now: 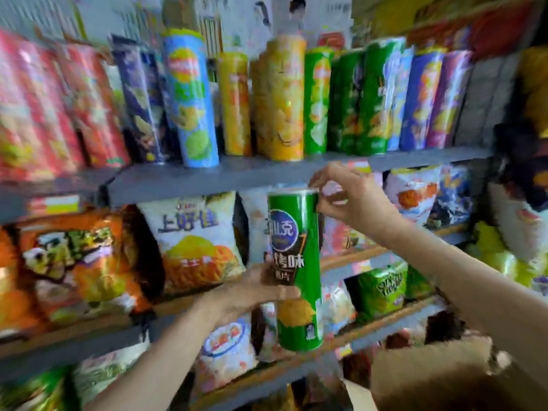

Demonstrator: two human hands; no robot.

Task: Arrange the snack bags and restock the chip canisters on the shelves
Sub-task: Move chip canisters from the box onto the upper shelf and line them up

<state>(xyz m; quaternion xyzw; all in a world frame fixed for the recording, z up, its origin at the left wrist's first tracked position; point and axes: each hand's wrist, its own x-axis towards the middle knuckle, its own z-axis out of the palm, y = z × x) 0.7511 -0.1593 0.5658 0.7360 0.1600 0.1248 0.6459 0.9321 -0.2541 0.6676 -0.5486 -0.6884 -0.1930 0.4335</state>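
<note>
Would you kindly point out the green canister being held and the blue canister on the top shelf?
green canister (296, 247), head view, label middle
blue canister (189, 99), head view, body middle

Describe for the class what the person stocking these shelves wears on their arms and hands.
Nothing shows on either one. The left hand and right hand are bare: no gloves, and no rings, watch or bracelet can be made out, though the picture is blurry. Both forearms are uncovered as far as the frame's edge; no sleeve is in view.
</note>
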